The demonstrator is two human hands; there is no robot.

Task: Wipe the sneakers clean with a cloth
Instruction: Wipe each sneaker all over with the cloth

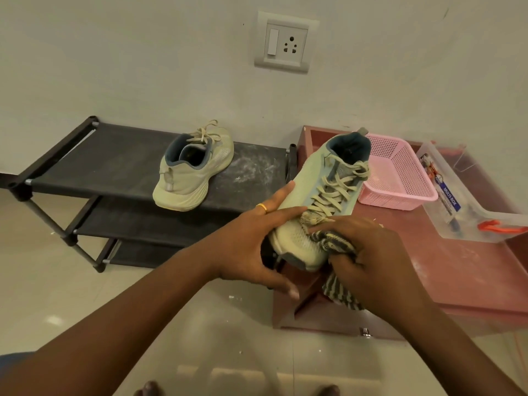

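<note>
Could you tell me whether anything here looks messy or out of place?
Yes: whitish powdery smears mark the black shoe rack's top shelf, right of the resting sneaker, and fainter ones dust the reddish cabinet top.

Both sneakers [320, 192] [191, 170] pale yellow-green with teal lining, cloth [334, 244] grey-and-white striped, basket [400, 178] pink, shoe rack [114, 161] black, cabinet [471, 270] reddish-brown, ring [262, 207] gold.

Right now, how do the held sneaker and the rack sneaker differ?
The held sneaker is in the left hand, toe toward the camera; the rack sneaker sits on the black rack, heel toward the camera. The right hand presses the striped cloth on the held sneaker; the rack sneaker is untouched. Both are pale, laced.
</note>
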